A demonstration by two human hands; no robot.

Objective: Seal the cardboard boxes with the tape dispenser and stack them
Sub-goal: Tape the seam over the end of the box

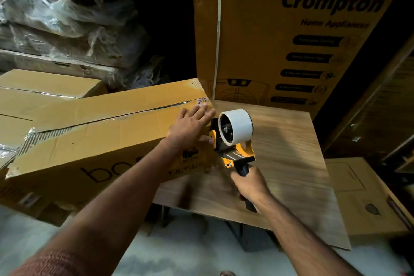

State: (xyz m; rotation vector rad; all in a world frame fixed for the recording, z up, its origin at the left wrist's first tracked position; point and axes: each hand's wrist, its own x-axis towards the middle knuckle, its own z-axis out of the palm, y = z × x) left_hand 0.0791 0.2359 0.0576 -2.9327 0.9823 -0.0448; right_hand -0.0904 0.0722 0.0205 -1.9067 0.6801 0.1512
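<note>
Dim storeroom, pale concrete floor; a wood-grain tabletop fills the centre-right of the view. Long cardboard box lies w/ its right end on the tabletop's left edge, the rest overhanging to the left and tilted; its top flap seam runs lengthwise, a dark slit visible near the right end, old tape remnants at the left end. Left hand lies flat on the box top at the right end, fingers spread and extended, palm down, thumb hooked over the box's end edge; nothing grasped. Tape dispenser (yellow frame, black handle, white tape roll) sits just beside the box's right end face, nose toward it; contact w/ the cardboard cannot be told. Right hand is clenched round the dispenser's handle, approx. above the tabletop. Behind-left: a second, plain box, top seam taped, touching or just beside the long box. Behind the tabletop: tall upright carton printed "Crompton Home Appliances", white strap down its left side. Far left: plastic-wrapped stack. Lower right: another carton on the floor, partly under the tabletop's edge.
</note>
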